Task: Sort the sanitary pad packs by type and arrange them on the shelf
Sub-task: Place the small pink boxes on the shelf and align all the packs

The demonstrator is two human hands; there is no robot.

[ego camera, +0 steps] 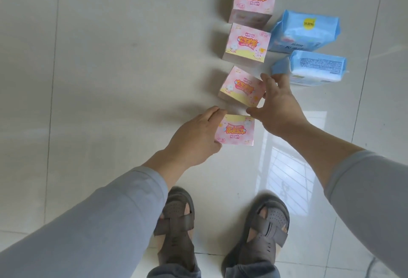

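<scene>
The floor tiles [110,78] are smooth, shiny stone. The pink boxes [247,43] look like thin, printed card. The blue packs [306,32] are soft, crinkly, shiny plastic. The sleeves [99,222] are soft grey cloth. The sandals [267,229] look like matt brown leather.

Glossy pale tiled floor [110,67]. Four pink packs [247,42] in column, upper centre to mid-frame. Two blue packs [305,31] upper right. Sandalled feet [176,222] bottom centre.

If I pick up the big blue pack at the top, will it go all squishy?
Probably a bit: the far blue pack is a soft wrapper with crimped, crinkled ends, so it should dent when squeezed. It looks puffy, so likely light. Lying flat on the floor, it shouldn't roll.
</scene>
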